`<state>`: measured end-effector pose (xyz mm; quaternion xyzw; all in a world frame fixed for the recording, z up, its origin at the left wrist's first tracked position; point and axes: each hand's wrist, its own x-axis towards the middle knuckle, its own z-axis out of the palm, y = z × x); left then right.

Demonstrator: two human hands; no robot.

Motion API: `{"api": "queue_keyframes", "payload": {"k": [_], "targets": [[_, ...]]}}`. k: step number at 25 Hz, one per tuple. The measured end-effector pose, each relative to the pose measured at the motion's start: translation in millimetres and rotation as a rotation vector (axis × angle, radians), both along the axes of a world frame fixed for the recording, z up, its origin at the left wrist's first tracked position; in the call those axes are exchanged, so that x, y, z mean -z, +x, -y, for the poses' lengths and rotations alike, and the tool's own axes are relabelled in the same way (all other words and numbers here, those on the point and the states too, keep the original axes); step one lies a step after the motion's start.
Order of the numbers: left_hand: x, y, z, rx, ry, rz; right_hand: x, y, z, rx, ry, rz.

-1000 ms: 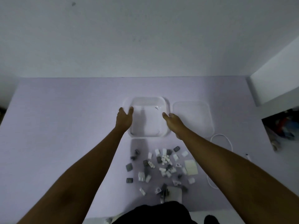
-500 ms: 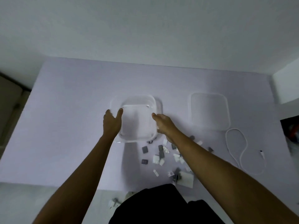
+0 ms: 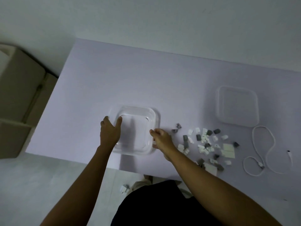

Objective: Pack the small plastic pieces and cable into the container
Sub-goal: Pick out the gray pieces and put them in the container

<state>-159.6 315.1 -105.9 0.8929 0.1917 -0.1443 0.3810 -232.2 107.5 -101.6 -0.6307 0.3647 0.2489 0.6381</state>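
Looking down on a wide pale table, with a beige cabinet standing off its left edge.

Toward the near left of the table, holding a clear square container, upright and, as far as can be made out, with nothing in it. Gripping its left wall with the left hand, thumb hooked over the rim to the inside, fingers down the outside. Pinching its right rim with the right hand, fingers curled over the edge.

Well to the right and farther back, lying flat and apart from the rest: the lid. Just nearer than the lid, at far right, sprawled in loose loops: a white cable.

Between container and cable, scattered in a loose patch: small grey and white pieces, the leftmost just beside the right wrist, none inside the container. Down on the floor by the feet, one small white bit, too blurred to tell whether part of the set.

Judging by this, setting the container in place, with no packing begun. Next, most likely: freeing the right hand, keeping the left on the wall to steady things, and reaching right for the pieces. Small and light, so probably better scooped in handfuls than picked singly, with care against flicking any off the near edge. Cable likely needing a tighter coil before going in.
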Motion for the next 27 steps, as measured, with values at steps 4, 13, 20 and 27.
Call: {"api": "queue_keyframes", "payload": {"k": [4, 13, 20, 27], "targets": [[2.1, 1.4, -4.2, 0.065, 0.092, -0.072, 16.7, -4.9, -5.7, 0.074, -0.025, 0.026], [-25.9, -11.3, 116.5, 0.649, -0.099, 0.266, 51.8, -42.0, 97.0, -0.120, -0.693, 0.147], [37.4, -46.3, 190.0, 0.818, 0.200, -0.140, 63.8, -59.4, 120.0, -0.371, -0.831, 0.228], [63.1, -56.2, 193.7, 0.773, 0.223, -0.100, 73.3, -56.4, 126.2, -0.435, -0.793, 0.266]]}}
